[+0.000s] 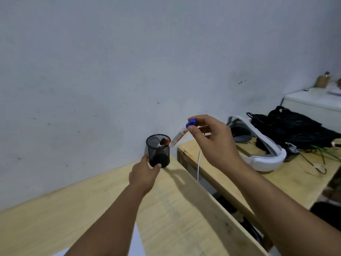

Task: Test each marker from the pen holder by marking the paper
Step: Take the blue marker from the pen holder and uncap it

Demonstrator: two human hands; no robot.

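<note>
Because the marker (179, 135) is a light, stiff plastic tube with a smooth barrel, a two-finger pinch is probably enough to carry it, though the slick surface could let it swivel in a loose hold. The right hand (212, 140) has it that way: thumb and forefinger pinch the top end just below the blue cap, while the other fingers spread loosely behind and hold nothing. The barrel hangs tilted, with its lower tip just beside the rim of the black mesh cup (159, 153), up and to the right of the opening and not yet inside.

The barrel is white with orange-red printing, too blurred to read. The left hand (144, 175) grips the cup low down, thumb on the near side and fingers curled round the left wall. That is a sensible brace, since an open wire cup is likely light and quick to tip. Inside the cup leans a second marker (163, 142), red and black. Under the cup lies a pale wooden desk (88, 209).
</note>
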